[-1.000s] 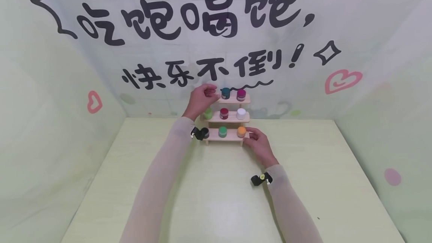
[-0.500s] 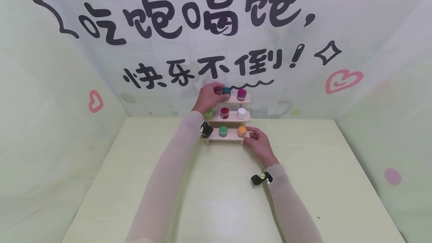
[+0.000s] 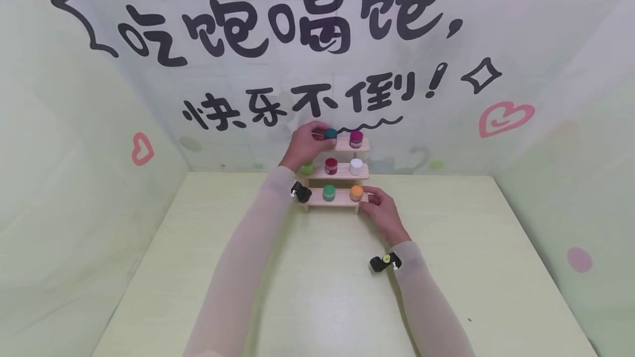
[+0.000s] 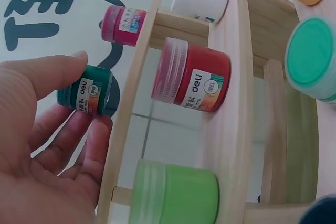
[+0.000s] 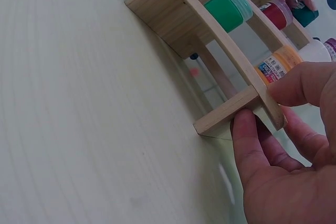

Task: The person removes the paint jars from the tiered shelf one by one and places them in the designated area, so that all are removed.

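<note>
A three-tier wooden rack (image 3: 342, 198) carrying small paint jars stands against the back wall. At its top tier my left hand (image 3: 305, 145) pinches a teal paint jar (image 4: 90, 91) between thumb and fingers. Beside that jar is a magenta jar (image 3: 355, 139). The middle tier bears a light green jar (image 4: 176, 195), a red jar (image 3: 331, 166) and a white jar (image 3: 356, 167). Below are a green jar (image 3: 329, 193), an orange jar (image 3: 356, 193) and a dark jar (image 4: 323, 212), mostly hidden in the head view. My right hand (image 3: 384, 216) grips the bottom tier's right end, thumb above, fingers against the leg.
The rack rests at the far side of a pale wooden table (image 3: 317, 291). A printed cloth backdrop (image 3: 421, 98) with large dark lettering rises behind it, and cloth walls border both sides. A tiny dark speck (image 3: 469, 319) lies on the table at the right.
My left hand has moved right to the teal jar and taken hold of it; the jar has since shifted very slightly left. My right hand stays at the rack's lower right end.
</note>
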The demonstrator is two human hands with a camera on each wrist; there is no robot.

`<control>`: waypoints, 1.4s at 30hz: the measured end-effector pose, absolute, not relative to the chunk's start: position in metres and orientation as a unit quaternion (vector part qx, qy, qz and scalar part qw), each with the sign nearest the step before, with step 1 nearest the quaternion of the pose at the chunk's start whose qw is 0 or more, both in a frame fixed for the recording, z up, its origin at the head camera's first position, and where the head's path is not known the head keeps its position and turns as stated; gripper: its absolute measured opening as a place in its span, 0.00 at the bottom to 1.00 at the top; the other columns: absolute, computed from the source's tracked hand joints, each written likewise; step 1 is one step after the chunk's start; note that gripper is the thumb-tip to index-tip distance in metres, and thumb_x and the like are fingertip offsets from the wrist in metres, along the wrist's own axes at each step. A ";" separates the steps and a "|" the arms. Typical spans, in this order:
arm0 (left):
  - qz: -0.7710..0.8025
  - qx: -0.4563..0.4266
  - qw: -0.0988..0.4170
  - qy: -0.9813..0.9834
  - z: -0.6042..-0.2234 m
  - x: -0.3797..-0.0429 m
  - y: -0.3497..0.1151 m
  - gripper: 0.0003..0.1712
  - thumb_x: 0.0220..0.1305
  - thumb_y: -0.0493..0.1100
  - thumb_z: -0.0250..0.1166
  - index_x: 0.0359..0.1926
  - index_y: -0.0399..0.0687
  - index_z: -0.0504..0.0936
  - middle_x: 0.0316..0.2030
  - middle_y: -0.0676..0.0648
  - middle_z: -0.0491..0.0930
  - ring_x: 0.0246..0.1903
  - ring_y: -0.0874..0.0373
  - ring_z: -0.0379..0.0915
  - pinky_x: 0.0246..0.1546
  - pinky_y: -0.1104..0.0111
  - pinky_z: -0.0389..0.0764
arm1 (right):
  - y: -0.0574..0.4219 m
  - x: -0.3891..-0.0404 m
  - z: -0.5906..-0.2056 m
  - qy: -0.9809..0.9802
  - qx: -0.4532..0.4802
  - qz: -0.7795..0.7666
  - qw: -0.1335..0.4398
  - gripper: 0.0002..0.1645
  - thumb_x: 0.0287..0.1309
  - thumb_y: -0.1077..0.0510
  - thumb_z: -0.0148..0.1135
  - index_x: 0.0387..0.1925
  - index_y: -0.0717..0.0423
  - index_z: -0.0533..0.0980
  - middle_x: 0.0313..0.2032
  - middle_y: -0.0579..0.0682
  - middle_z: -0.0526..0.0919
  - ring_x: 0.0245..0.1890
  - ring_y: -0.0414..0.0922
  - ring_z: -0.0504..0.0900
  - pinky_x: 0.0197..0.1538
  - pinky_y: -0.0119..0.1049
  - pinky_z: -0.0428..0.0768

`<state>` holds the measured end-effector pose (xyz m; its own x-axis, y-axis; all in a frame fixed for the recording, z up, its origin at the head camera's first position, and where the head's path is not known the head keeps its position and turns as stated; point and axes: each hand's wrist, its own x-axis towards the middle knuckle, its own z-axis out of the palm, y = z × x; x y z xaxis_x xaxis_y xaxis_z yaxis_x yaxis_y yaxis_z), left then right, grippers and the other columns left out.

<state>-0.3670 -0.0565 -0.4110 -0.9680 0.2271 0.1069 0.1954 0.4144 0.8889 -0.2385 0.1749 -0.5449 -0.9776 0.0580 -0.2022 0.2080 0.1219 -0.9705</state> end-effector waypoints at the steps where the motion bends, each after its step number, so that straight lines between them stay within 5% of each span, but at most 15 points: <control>1: 0.532 0.125 0.016 0.837 -0.411 -0.366 -0.058 0.25 0.60 0.47 0.79 0.58 0.51 0.84 0.49 0.50 0.87 0.51 0.54 0.83 0.60 0.61 0.83 | 0.175 -0.239 -0.545 0.747 0.089 -0.657 0.058 0.30 0.67 0.62 0.67 0.69 0.51 0.75 0.53 0.57 0.82 0.46 0.44 0.81 0.48 0.28 0.84; 26: 0.553 0.132 -0.014 0.822 -0.420 -0.304 -0.121 0.24 0.63 0.48 0.78 0.58 0.54 0.83 0.54 0.47 0.85 0.53 0.49 0.83 0.56 0.55 0.86 | 0.177 -0.243 -0.547 0.752 0.093 -0.650 0.056 0.32 0.65 0.60 0.68 0.70 0.49 0.74 0.55 0.57 0.82 0.50 0.46 0.80 0.49 0.29 0.83; 42: 0.568 0.088 -0.026 0.818 -0.463 -0.276 -0.172 0.29 0.62 0.51 0.79 0.62 0.54 0.82 0.55 0.48 0.85 0.57 0.51 0.82 0.59 0.53 0.84 | 0.174 -0.242 -0.547 0.762 0.097 -0.638 0.054 0.32 0.65 0.58 0.69 0.70 0.48 0.75 0.53 0.55 0.82 0.49 0.45 0.78 0.49 0.28 0.80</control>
<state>-0.2759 -0.1721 -0.4635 -0.9832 0.1135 0.1427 0.1734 0.3403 0.9242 -0.2418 0.1736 -0.5471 -0.9751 0.0796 -0.2069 0.2177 0.1679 -0.9615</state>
